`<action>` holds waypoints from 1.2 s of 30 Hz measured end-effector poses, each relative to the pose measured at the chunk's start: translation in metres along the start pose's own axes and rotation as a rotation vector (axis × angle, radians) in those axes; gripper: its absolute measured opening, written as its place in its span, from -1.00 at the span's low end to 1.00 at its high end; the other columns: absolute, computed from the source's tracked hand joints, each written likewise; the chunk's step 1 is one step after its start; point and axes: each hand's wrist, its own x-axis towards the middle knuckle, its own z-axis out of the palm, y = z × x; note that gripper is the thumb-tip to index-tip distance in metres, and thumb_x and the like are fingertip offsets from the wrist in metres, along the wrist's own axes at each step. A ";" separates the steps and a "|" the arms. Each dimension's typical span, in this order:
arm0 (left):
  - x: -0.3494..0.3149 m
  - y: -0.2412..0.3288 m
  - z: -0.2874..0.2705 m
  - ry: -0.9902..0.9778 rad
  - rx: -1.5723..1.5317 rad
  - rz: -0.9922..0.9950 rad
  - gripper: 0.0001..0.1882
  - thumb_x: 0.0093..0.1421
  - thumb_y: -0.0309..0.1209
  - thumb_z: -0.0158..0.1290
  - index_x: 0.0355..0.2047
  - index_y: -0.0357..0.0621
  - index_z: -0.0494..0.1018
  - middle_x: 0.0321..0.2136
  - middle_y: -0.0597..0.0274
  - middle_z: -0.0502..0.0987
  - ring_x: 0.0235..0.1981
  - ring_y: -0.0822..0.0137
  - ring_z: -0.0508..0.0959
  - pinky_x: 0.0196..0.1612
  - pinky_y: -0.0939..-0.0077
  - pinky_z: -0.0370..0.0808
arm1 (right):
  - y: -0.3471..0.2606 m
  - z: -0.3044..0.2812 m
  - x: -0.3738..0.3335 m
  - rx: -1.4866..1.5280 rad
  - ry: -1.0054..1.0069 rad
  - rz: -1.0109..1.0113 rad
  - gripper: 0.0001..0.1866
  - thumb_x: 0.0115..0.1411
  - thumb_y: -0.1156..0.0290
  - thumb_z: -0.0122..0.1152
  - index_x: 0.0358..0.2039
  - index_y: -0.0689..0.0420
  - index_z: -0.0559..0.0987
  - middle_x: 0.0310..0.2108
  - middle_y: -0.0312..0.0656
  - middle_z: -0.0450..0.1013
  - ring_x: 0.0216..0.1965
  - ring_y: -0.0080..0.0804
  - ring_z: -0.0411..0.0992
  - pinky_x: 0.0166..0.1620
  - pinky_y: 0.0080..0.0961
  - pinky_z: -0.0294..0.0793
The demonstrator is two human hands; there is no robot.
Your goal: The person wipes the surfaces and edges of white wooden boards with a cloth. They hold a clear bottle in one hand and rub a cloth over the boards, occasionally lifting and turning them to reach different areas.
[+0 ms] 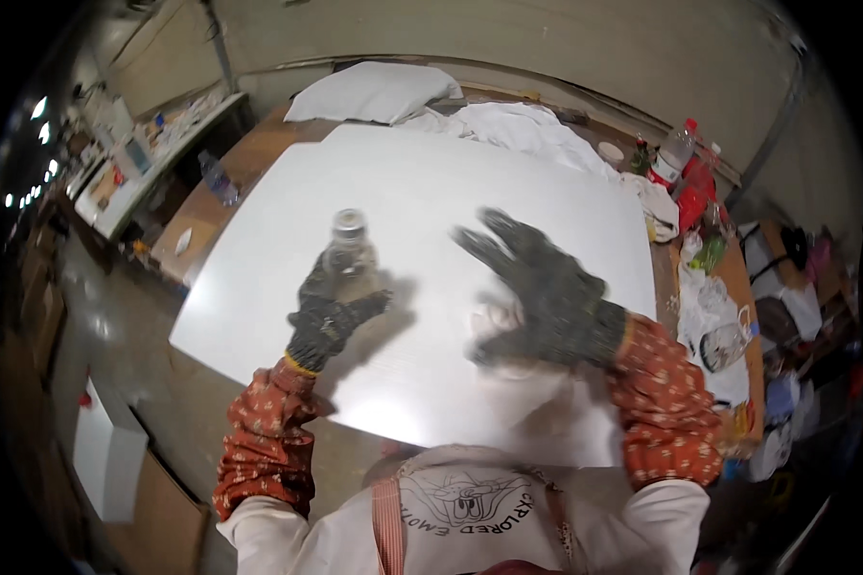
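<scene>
My left hand (324,321), in a dark glove, is wrapped round a small clear bottle (350,251) with a pale top, held above a large glossy white panel (422,182). To the right, my right hand (542,292), gloved the same way, is open with its fingers spread and smeared by motion. Under and beside that palm lies a whitish, crumpled thing (499,316), perhaps a cloth, partly hidden by the hand and blurred. Whether the right hand touches it I cannot tell.
A white pillow-like bag (374,91) and white cloth (527,132) lie behind the panel. Plastic bottles (674,153) crowd the back right corner, and plastic bags (705,302) line the right edge. Another clear bottle (218,179) lies at the left, near a cluttered side table (153,163).
</scene>
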 end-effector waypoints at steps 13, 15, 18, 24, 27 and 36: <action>0.080 0.081 -0.127 -0.627 -0.052 -0.024 -0.35 0.13 -0.37 0.15 0.18 -0.24 0.15 -0.04 0.04 0.42 -0.05 0.23 0.49 -0.03 0.37 0.53 | 0.014 0.068 -0.041 0.448 0.427 0.853 -0.10 -0.02 0.34 0.27 0.30 0.18 0.03 0.05 0.03 0.38 -0.01 -0.15 0.42 0.08 -0.34 0.38; 0.076 0.098 -0.082 -0.680 -0.262 -0.083 -0.51 0.29 -0.14 -0.11 0.09 -0.25 0.24 -0.15 0.07 0.48 -0.29 0.11 0.57 -0.31 0.24 0.64 | -0.001 0.079 -0.012 0.602 0.482 0.716 -0.13 0.02 0.26 0.23 0.29 0.19 0.04 0.15 0.09 0.27 0.17 -0.11 0.26 0.20 -0.28 0.26; 0.073 0.081 -0.045 -1.049 -0.862 -0.480 -0.45 0.26 -0.18 -0.02 0.14 -0.24 0.17 -0.07 0.06 0.45 -0.18 0.13 0.56 -0.15 0.22 0.63 | -0.028 0.119 0.033 0.002 0.207 0.596 -0.15 0.06 0.15 0.20 0.27 0.22 0.06 0.27 0.23 -0.03 0.34 0.08 -0.12 0.32 -0.19 0.01; 0.097 0.016 -0.003 -0.965 -0.985 -0.802 -0.58 0.26 -0.27 0.01 0.03 -0.23 0.26 -0.11 0.06 0.44 -0.22 0.26 0.54 -0.22 0.42 0.58 | -0.047 0.092 0.054 1.110 0.422 0.617 -0.30 0.15 0.10 0.12 0.13 0.39 0.25 0.17 0.16 0.16 0.25 0.00 0.09 0.31 -0.09 0.02; 0.100 0.029 -0.008 -1.042 -0.835 -0.205 -0.57 0.30 -0.24 -0.08 0.06 -0.25 0.25 -0.09 0.04 0.43 -0.20 0.24 0.54 -0.21 0.44 0.58 | -0.037 0.087 0.051 2.011 0.344 0.736 -0.20 0.17 -0.08 0.06 0.19 0.33 0.19 0.13 0.01 0.26 0.18 -0.20 0.23 0.29 -0.20 0.10; 0.081 0.084 0.006 -0.818 -0.671 -0.237 -0.47 0.15 -0.53 0.04 0.15 -0.22 0.21 -0.04 0.12 0.45 -0.06 0.23 0.50 0.01 0.24 0.49 | -0.004 0.140 0.061 1.296 0.617 0.199 -0.33 0.04 0.53 0.29 0.17 0.13 0.25 -0.02 -0.19 0.39 0.03 -0.39 0.34 0.17 -0.47 0.33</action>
